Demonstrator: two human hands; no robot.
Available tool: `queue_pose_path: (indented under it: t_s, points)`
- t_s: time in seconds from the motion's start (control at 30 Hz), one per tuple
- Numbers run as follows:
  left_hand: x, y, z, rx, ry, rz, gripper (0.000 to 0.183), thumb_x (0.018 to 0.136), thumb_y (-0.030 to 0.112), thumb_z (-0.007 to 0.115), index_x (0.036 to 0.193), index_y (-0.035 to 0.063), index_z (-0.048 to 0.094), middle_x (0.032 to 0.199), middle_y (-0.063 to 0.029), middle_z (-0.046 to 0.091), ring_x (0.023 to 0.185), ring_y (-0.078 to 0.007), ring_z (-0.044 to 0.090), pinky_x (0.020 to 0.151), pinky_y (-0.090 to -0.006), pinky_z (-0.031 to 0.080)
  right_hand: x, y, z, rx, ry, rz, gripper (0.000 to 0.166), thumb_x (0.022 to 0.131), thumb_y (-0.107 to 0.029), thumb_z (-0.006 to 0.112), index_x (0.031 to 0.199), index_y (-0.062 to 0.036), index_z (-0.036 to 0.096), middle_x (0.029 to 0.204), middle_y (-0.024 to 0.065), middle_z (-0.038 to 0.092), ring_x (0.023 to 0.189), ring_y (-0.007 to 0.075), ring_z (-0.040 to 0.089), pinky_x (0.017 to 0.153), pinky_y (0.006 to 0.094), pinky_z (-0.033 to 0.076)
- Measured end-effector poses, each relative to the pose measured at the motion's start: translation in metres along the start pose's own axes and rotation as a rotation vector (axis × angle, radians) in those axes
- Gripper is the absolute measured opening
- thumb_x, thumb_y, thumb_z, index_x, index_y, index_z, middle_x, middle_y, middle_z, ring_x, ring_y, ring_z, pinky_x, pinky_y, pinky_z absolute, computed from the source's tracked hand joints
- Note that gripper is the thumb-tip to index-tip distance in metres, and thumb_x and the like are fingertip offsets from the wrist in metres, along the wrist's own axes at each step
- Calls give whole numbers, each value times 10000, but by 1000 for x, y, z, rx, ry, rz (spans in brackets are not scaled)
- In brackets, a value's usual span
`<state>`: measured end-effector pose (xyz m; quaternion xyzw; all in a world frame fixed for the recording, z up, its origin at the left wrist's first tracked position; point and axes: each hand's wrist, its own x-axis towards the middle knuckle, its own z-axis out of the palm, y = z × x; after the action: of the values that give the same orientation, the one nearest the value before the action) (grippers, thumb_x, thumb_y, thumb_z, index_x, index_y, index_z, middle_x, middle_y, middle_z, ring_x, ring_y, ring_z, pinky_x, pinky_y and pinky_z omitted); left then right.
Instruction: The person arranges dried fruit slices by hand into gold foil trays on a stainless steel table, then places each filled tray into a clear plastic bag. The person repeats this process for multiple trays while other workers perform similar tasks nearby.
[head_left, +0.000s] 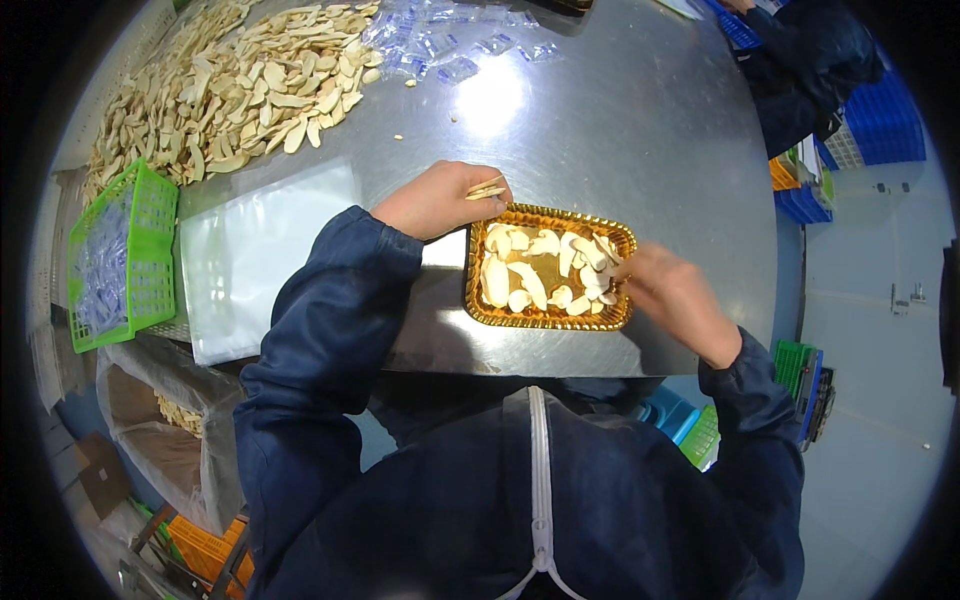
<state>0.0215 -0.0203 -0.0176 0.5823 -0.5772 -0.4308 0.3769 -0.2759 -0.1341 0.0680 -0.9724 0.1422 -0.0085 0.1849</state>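
A shiny gold-coloured tray (549, 325) with a fluted rim rests on the metal table before me. Pale dried slices, apparently mushroom (532, 285), line its left side, top and bottom and pile up at its right end; part of its floor shows bare. My left hand (450, 199) is at the tray's upper left corner, gripping a small stack of slices (486, 189) between thumb and fingers. At the right end of the tray is my right hand (673, 292), its fingertips blurred beside the slices there. Whether it holds one is not visible.
A large heap of slices (247, 97) covers the table's upper left, beside several small clear packets (442, 45). Clear plastic bags (270, 262) lie left, near a green basket (154, 247) of packets. A lined container (172, 427) stands below. Another person's dark sleeve (795, 60) shows upper right.
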Motion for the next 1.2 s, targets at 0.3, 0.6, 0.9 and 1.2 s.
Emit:
queue_pose_path:
  t_s: [0.3, 0.6, 0.9, 1.2]
  points:
    - [0, 3, 0, -60, -29, -20, 186, 903, 186, 609, 970, 17, 644, 769, -21, 620, 744, -82, 540, 694, -264, 449, 8, 3, 30, -209, 163, 223, 112, 799, -136, 684, 830, -59, 609, 809, 105, 591, 668, 321, 615, 582, 393, 498]
    - [-2, 4, 0, -61, -33, -17, 188, 911, 195, 612, 977, 22, 643, 789, -27, 628, 756, -97, 544, 701, -261, 446, 9, 0, 32, -418, 330, 45, 77, 777, -82, 647, 789, -84, 572, 735, 61, 524, 675, 248, 601, 548, 348, 492]
    - [-2, 3, 1, -7, -6, -21, 235, 894, 242, 607, 976, 28, 659, 799, -132, 668, 732, -212, 617, 710, -334, 487, 8, 1, 36, -302, 308, 43, 79, 803, -95, 678, 879, -78, 668, 769, 65, 573, 686, 259, 611, 579, 353, 498]
    - [-2, 6, -2, -4, 3, -19, 245, 884, 245, 615, 987, 28, 663, 821, -138, 680, 751, -226, 631, 726, -336, 494, 50, -31, 44, -208, 222, -130, 133, 782, -143, 691, 768, -76, 576, 733, 64, 550, 671, 254, 602, 581, 345, 502]
